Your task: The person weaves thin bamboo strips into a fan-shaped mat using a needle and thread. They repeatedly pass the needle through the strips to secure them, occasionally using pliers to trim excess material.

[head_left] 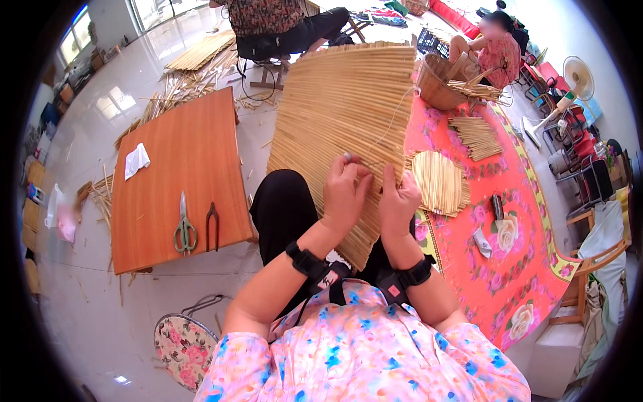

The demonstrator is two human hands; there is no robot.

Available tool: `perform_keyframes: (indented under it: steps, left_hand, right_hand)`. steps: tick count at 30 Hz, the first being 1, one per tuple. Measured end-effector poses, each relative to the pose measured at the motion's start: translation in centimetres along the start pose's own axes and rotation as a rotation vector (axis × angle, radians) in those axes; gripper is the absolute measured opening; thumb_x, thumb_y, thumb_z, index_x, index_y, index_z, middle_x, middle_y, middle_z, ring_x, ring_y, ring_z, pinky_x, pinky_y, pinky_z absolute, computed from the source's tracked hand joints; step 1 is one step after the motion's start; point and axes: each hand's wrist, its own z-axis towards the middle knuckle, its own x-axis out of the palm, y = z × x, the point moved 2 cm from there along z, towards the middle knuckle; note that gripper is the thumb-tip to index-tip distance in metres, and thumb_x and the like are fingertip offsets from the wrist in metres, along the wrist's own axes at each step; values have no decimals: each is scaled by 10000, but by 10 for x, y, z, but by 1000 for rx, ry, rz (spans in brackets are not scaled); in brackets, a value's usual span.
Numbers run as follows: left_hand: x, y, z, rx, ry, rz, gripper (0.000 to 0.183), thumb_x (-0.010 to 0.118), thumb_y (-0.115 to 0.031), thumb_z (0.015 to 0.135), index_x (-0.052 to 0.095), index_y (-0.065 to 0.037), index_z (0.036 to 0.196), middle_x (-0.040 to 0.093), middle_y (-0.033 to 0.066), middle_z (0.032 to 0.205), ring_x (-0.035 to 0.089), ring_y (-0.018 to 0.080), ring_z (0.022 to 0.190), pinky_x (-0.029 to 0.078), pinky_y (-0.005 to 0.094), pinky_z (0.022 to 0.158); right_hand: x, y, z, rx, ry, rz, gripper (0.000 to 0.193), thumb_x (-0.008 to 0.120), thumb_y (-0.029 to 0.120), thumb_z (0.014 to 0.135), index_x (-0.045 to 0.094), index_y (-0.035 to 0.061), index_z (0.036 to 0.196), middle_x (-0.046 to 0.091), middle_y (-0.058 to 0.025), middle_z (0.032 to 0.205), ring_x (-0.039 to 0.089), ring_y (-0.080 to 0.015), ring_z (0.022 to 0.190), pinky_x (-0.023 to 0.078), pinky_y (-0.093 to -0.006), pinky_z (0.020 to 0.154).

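Note:
A large mat of straw-coloured stalks (341,94) lies slanted across my lap, its stalks side by side. My left hand (347,193) is over the mat, fingers bent and pinched on a thin thread. My right hand (400,199) is at the mat's right edge, thumb and forefinger pinched close to the left hand's fingertips, on the same thread. The pale thread (395,120) loops up over the mat toward its upper right corner. The fingers partly hide where the thread meets the stalks.
Scissors (184,228), pliers (211,226) and a white cloth (136,161) lie on the wooden table (174,147). A red floral cloth (469,268) at right bears smaller stalk mats (439,182) and a basket (439,80). Two people sit beyond; a floral stool (185,350) stands lower left.

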Motion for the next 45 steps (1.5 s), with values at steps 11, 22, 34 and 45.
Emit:
perform_keyframes:
  steps: [11,22,34,45]
  left_hand:
    - [-35,-5,-20,-731,563,-445,112,611,-107,923,587,3,920,621,47,681,517,95,487,424,246,467]
    - [-137,-70,0,-600,777,-492,99,644,-75,923,633,14,883,630,25,704,559,61,558,436,214,496]
    - [-164,-108,37,47,967,-548,80,736,-12,817,657,-19,824,660,74,746,622,227,586,446,281,500]
    - [-180,-105,42,-286,226,-1466,212,409,-214,1063,485,-59,941,605,122,862,620,203,646,524,357,630]
  right_hand:
    - [-7,5,-27,79,70,49,246,628,150,939,616,-36,778,556,-100,706,524,-213,660,419,-340,624]
    - [-15,-17,-11,64,178,-101,228,667,195,904,645,-17,821,529,-118,668,519,-228,604,414,-346,586]
    - [-21,71,-7,-680,707,342,246,711,179,849,688,19,1034,644,-95,830,640,-273,875,524,-342,712]
    - [-40,99,11,-537,453,189,338,679,80,833,656,27,1166,657,-158,1108,657,-287,962,522,-361,824]
